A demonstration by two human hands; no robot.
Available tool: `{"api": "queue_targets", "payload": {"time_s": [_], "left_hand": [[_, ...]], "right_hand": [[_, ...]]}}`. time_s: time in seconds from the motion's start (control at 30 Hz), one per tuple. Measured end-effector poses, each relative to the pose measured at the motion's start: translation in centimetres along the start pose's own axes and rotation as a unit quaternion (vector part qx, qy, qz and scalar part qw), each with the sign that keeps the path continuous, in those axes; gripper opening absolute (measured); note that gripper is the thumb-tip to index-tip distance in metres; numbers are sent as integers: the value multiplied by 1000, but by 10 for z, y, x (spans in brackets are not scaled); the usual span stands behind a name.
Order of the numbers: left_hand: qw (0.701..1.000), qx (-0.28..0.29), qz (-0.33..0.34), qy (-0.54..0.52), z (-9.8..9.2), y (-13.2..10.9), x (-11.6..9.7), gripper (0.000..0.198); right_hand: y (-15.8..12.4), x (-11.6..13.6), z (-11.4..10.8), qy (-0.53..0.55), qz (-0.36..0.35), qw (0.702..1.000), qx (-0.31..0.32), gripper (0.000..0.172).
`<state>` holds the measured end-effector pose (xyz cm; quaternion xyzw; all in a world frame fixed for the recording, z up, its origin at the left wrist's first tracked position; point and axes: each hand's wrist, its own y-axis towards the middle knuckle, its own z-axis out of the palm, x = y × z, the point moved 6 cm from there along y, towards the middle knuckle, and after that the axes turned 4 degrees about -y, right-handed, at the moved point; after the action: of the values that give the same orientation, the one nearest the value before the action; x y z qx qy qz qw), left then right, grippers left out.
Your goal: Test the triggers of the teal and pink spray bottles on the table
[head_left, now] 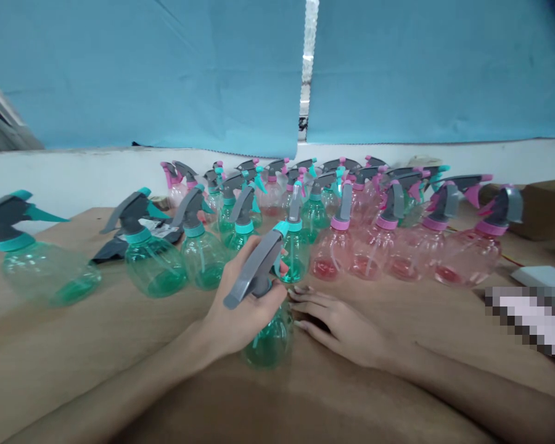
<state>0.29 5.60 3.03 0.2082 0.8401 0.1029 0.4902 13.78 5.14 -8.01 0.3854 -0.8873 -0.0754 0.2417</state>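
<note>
Brown wood-grain table [134,327], rounded translucent green plastic spray bottle [266,346].
Left hand [235,305] grasping it; right hand [340,320] unclenched beside it.

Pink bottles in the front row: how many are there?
4: the first pink bottle is right of a green bottle; the second, third and fourth follow rightward. More pink bottles behind are partly hidden.

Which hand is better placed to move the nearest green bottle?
Probably the left hand: it holds the green bottle by its top, while the right hand lies open beside it.
</note>
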Motion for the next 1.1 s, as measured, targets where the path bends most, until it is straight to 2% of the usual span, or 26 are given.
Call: {"api": "queue_targets", "payload": {"time_s": [0.2,0.33,0.53,0.73,1.1], "left_hand": [[1000,10,-10,22,-1,0,2,22],[999,28,-7,34,1,0,2,30],[1000,11,7,7,1,0,2,47],[997,38,0,-69,6,2,3,57],[996,36,-12,-76,6,1,6,58]], "right_hand": [[0,0,0,2,-3,1000,-5,34],[0,-1,0,5,-6,1000,-8,34],[1,1,-1,5,-10,1000,-10,34],[1,2,-1,4,-11,1000,-8,33],[1,1,-2,12,-7,1000,-11,34]]}}
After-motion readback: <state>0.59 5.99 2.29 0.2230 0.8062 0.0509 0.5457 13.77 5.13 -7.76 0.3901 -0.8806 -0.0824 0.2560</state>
